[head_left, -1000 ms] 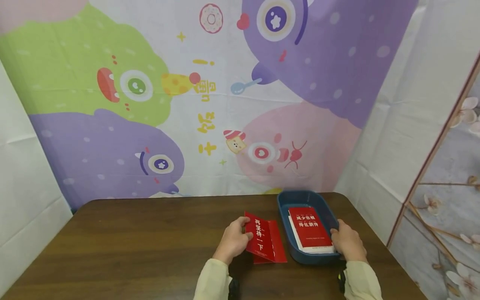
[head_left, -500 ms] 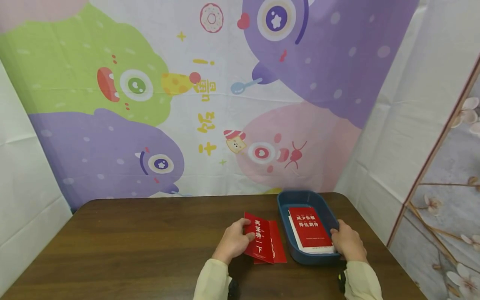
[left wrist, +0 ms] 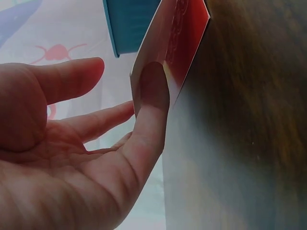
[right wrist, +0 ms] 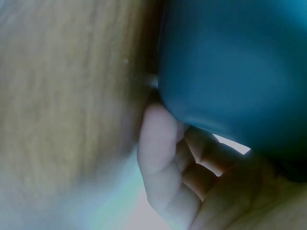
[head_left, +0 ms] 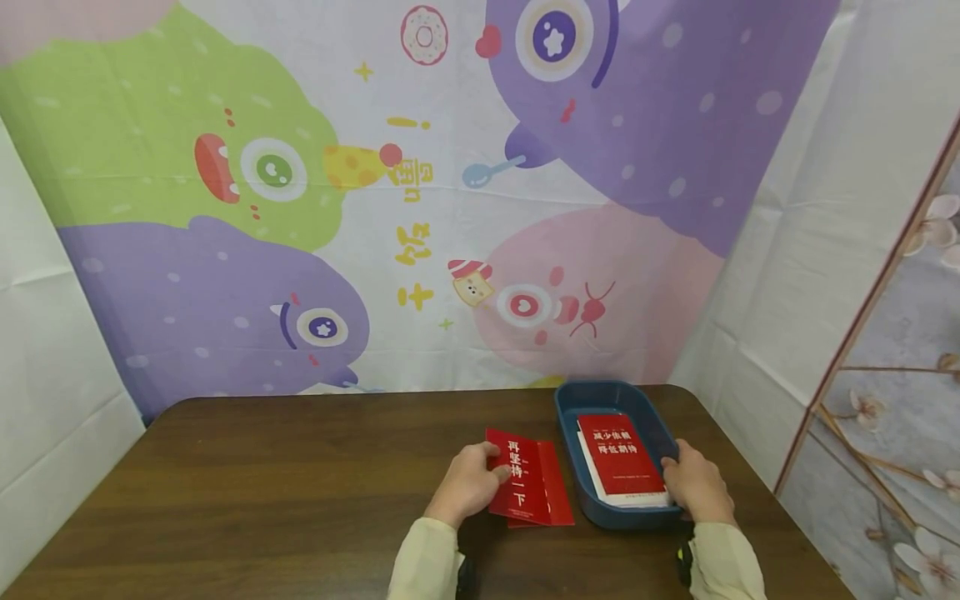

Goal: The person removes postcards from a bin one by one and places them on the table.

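My left hand [head_left: 468, 481] holds the left edge of a red card [head_left: 519, 483] with white characters, its fingertips at that edge. The card stands tilted above the dark wooden table, overlapping a second red piece [head_left: 556, 487] on its right. In the left wrist view, a finger [left wrist: 154, 88] lies against the card's face [left wrist: 189, 43], while another digit [left wrist: 72, 79] shows apart from it. My right hand [head_left: 697, 483] grips the right side of a blue tray [head_left: 567, 442], fingers curled under the rim in the right wrist view. Inside lie a red booklet [head_left: 621, 467] and white paper.
The brown table [head_left: 262, 475] has rounded far corners. A cartoon-printed cloth [head_left: 420, 350] hangs right behind it. White panels [head_left: 757, 333] and a flower-patterned sheet stand on the right.
The red card in my left hand has tipped slightly lower and left, its top edge dropping a little. The right hand and tray have stayed in place.
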The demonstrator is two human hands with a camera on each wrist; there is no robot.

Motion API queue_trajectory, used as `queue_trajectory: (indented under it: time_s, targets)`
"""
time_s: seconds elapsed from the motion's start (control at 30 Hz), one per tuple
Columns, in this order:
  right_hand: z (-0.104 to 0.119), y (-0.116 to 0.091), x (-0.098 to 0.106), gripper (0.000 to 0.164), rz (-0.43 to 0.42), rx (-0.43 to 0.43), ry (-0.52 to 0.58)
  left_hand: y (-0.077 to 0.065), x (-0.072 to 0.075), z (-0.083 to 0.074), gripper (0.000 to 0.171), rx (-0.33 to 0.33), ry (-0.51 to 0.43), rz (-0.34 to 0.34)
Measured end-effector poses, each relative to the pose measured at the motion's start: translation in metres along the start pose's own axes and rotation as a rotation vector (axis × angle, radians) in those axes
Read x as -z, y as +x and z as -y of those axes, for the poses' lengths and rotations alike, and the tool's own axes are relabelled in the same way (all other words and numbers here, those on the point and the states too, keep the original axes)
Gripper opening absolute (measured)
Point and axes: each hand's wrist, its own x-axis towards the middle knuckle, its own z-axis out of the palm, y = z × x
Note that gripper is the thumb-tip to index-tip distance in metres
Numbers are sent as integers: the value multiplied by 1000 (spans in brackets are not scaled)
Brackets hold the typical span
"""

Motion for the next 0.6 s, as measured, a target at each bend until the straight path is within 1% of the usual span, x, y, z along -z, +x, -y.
queue_trajectory:
  time_s: [0.27,0.6]
  targets:
    - [-1,0,-1,50,2,3,5,-1,1,0,46,14,11,27]
    - [-1,1,0,49,1,12,8,-3,2,-3,51,80,74,71]
